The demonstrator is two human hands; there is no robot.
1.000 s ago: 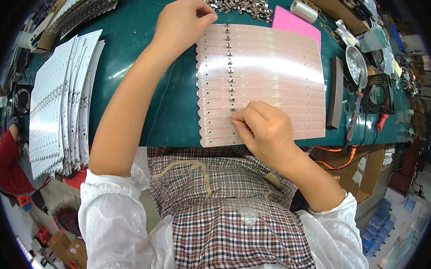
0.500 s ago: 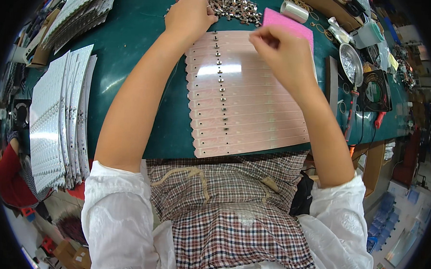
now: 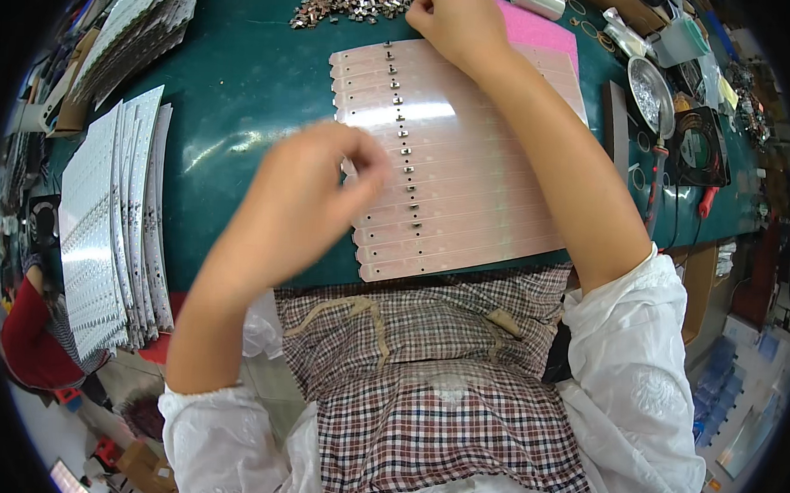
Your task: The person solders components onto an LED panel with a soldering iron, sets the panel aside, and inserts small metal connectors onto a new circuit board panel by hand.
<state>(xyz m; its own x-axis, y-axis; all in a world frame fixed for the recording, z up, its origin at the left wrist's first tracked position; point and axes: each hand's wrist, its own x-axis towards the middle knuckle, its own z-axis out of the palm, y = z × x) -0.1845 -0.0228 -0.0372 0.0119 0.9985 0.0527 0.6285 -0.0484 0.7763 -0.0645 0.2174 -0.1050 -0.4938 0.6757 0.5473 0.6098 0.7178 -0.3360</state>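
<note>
A pale pink panel (image 3: 486,180) of several joined strips, with a notched left edge, lies on the green table. Small metal parts (image 3: 405,151) stand on it in a column near its left side; the lowest strips show only dark holes there. My left hand (image 3: 305,194) hovers over the panel's left edge, thumb and forefinger close to this column, its fingers smeared by motion. At the far side, my right hand (image 3: 462,25) has its fingers curled together beside a pile of small metal parts (image 3: 362,0). Whatever lies between those fingertips is hidden.
Stacks of perforated silvery sheets (image 3: 105,225) stand at left, with more at the far left (image 3: 145,24). Beyond the panel is pink foam (image 3: 541,37). On the right are a round metal dish (image 3: 644,94), a black fan (image 3: 703,150) and a red-handled tool (image 3: 656,183).
My left hand has come back from the pile toward me, over the panel's left edge. My right hand has moved from above the panel to the pile's right side.
</note>
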